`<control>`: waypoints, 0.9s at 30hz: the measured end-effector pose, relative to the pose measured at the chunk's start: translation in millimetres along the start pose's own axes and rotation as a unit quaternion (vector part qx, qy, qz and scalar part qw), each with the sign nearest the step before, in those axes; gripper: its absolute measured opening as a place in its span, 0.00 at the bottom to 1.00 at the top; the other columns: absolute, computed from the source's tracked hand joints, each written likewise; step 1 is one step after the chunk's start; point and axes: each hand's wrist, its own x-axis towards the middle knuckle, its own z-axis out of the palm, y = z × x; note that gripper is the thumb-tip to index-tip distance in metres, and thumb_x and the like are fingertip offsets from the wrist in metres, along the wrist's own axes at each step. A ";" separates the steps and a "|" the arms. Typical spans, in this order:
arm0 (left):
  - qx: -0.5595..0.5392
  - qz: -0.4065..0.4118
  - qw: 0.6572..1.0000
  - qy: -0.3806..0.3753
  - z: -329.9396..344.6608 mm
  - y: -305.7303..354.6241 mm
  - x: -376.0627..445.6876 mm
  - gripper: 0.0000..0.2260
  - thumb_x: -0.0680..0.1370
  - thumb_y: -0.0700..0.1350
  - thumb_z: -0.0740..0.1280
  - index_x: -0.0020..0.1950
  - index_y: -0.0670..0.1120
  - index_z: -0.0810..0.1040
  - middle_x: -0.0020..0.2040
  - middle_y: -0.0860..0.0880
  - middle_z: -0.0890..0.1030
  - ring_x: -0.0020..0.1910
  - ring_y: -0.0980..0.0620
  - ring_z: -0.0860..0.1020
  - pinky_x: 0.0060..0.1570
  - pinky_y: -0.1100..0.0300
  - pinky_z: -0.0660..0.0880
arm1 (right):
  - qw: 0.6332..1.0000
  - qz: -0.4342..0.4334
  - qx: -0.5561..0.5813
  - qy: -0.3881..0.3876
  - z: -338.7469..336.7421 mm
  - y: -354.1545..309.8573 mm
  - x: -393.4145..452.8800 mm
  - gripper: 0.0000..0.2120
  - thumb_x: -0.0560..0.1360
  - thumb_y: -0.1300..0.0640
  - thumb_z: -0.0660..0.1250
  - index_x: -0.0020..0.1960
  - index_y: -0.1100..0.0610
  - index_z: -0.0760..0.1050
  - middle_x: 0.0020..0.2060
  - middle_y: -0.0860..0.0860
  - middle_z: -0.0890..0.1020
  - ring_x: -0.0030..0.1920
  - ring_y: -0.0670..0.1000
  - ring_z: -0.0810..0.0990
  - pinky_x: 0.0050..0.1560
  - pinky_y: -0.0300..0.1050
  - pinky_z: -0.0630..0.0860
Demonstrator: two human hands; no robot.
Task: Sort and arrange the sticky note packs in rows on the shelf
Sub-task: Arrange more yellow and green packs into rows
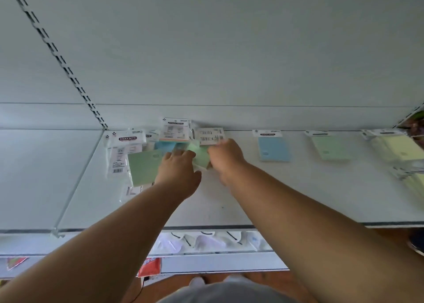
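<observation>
White shelving fills the view, with a flat white shelf (298, 199) running below a plain back panel and a slotted upright (59, 57) at the left. At the shelf's back left lies a loose heap of sticky note packs (142, 151), overlapping at odd angles, some face down with barcodes showing. Both hands reach into it: the left hand (177, 174) rests palm down with fingers spread over the green and blue packs, while the right hand (226, 158) has its fingers curled on a blurred green pack (202, 157); the exact grip is hard to tell. Further right, well apart, a blue pack (273, 148), a green pack (330, 147) and a yellow stack (397, 149) lie in a row along the back.
</observation>
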 end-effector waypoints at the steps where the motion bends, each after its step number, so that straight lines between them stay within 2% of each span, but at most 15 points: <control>1: -0.018 -0.005 1.000 0.007 0.0 0.4 1.4 0.22 0.75 0.51 0.66 0.68 0.48 0.72 0.66 0.46 0.74 0.63 0.43 0.72 0.65 0.53 0.66 | 0.996 0.047 0.081 0.012 2.6 -2.4 3.3 0.19 0.66 0.59 0.66 0.56 0.59 0.79 0.49 0.56 0.83 0.44 0.57 0.83 0.40 0.50 0.83; 3: -0.048 -0.019 0.998 0.026 -2.1 2.0 4.0 0.20 0.75 0.49 0.66 0.67 0.47 0.73 0.64 0.45 0.76 0.62 0.42 0.73 0.63 0.53 0.68 | 0.985 0.080 0.150 0.017 3.8 -3.7 8.3 0.18 0.63 0.59 0.70 0.54 0.60 0.80 0.46 0.57 0.84 0.39 0.55 0.82 0.27 0.41 0.76; 4: -0.055 -0.021 0.998 0.029 -3.1 2.5 4.7 0.19 0.75 0.49 0.66 0.66 0.47 0.74 0.63 0.45 0.76 0.61 0.42 0.73 0.62 0.53 0.68 | 0.985 0.083 0.150 0.010 3.8 -4.1 9.1 0.18 0.63 0.58 0.72 0.53 0.61 0.80 0.45 0.58 0.84 0.37 0.55 0.81 0.25 0.38 0.71; 6: -0.073 -0.019 0.997 0.027 -4.6 2.2 3.7 0.17 0.75 0.48 0.66 0.63 0.48 0.76 0.61 0.45 0.77 0.59 0.42 0.74 0.59 0.54 0.69 | 0.989 0.071 0.130 -0.005 3.1 -3.5 9.6 0.16 0.65 0.59 0.74 0.51 0.62 0.81 0.40 0.58 0.84 0.32 0.54 0.79 0.25 0.37 0.67; 8: -0.100 -0.006 0.995 0.029 -5.9 2.6 0.6 0.17 0.74 0.47 0.67 0.63 0.49 0.76 0.60 0.45 0.78 0.58 0.42 0.75 0.58 0.54 0.71 | 0.993 0.047 0.106 -0.014 -2.3 -4.0 7.8 0.11 0.67 0.59 0.72 0.49 0.62 0.80 0.37 0.59 0.82 0.29 0.54 0.77 0.25 0.38 0.67; 10: -0.131 -0.009 0.990 0.051 -5.7 9.1 -5.2 0.19 0.73 0.44 0.67 0.64 0.49 0.75 0.61 0.46 0.76 0.59 0.43 0.75 0.59 0.54 0.72 | 0.994 0.012 0.103 -0.018 -14.0 -2.0 3.4 0.10 0.70 0.60 0.68 0.50 0.60 0.77 0.41 0.58 0.82 0.31 0.54 0.78 0.26 0.40 0.70; 11: -0.176 -0.041 0.981 0.070 -5.9 16.6 -8.3 0.18 0.74 0.43 0.65 0.64 0.49 0.74 0.61 0.46 0.75 0.59 0.44 0.75 0.59 0.53 0.72 | 0.993 -0.005 0.114 -0.024 -22.4 0.4 0.3 0.10 0.71 0.61 0.67 0.52 0.58 0.75 0.43 0.57 0.82 0.33 0.54 0.79 0.28 0.41 0.72; 12: -0.253 -0.091 0.960 0.081 -7.5 27.4 -12.1 0.15 0.75 0.42 0.63 0.62 0.49 0.75 0.60 0.47 0.76 0.56 0.45 0.75 0.58 0.50 0.73 | 0.991 -0.025 0.128 -0.032 -32.9 4.0 -2.7 0.12 0.72 0.62 0.67 0.54 0.55 0.73 0.46 0.55 0.82 0.36 0.53 0.80 0.30 0.43 0.74; 14: -0.456 -0.175 0.870 0.060 -6.8 55.9 -18.4 0.09 0.77 0.41 0.60 0.54 0.50 0.75 0.53 0.46 0.80 0.48 0.47 0.78 0.52 0.47 0.77 | 0.989 -0.068 0.123 -0.046 -61.1 12.2 -9.3 0.15 0.72 0.63 0.67 0.56 0.52 0.71 0.48 0.53 0.82 0.41 0.53 0.81 0.33 0.45 0.77; 15: -0.513 -0.196 0.834 0.050 -3.1 69.3 -20.8 0.08 0.77 0.40 0.60 0.52 0.50 0.75 0.50 0.45 0.81 0.45 0.47 0.80 0.49 0.47 0.78 | 0.989 -0.083 0.112 -0.052 -76.2 17.7 -10.0 0.17 0.72 0.64 0.67 0.57 0.51 0.71 0.49 0.53 0.82 0.43 0.53 0.81 0.35 0.46 0.77; 16: -0.521 -0.198 0.829 0.041 1.4 81.6 -22.3 0.07 0.76 0.40 0.62 0.51 0.50 0.75 0.48 0.46 0.82 0.43 0.47 0.81 0.47 0.48 0.79 | 0.989 -0.093 0.104 -0.050 -91.8 24.5 -8.7 0.18 0.71 0.64 0.68 0.57 0.50 0.70 0.50 0.53 0.82 0.45 0.53 0.81 0.36 0.47 0.78; 20: -0.448 -0.131 0.884 -0.004 25.7 135.5 -28.0 0.09 0.73 0.40 0.69 0.47 0.52 0.73 0.40 0.50 0.83 0.40 0.48 0.83 0.45 0.46 0.81 | 0.992 -0.110 0.057 0.032 -162.5 55.2 2.3 0.21 0.69 0.64 0.70 0.56 0.47 0.69 0.52 0.50 0.80 0.48 0.52 0.81 0.45 0.54 0.80; 24: -0.394 -0.066 0.916 -0.028 56.8 210.1 -38.8 0.13 0.71 0.43 0.72 0.51 0.51 0.71 0.44 0.53 0.82 0.40 0.49 0.83 0.44 0.48 0.81 | 0.985 -0.137 -0.036 0.103 -239.9 90.0 9.2 0.15 0.71 0.61 0.69 0.54 0.49 0.71 0.46 0.43 0.78 0.42 0.48 0.78 0.47 0.48 0.77; 27: -0.366 -0.031 0.930 -0.029 78.8 259.3 -46.2 0.15 0.72 0.44 0.71 0.53 0.53 0.69 0.43 0.53 0.81 0.39 0.49 0.82 0.42 0.52 0.80 | 0.975 -0.154 -0.108 0.120 -291.8 113.7 17.5 0.09 0.74 0.57 0.69 0.53 0.51 0.74 0.45 0.43 0.77 0.43 0.48 0.77 0.48 0.45 0.75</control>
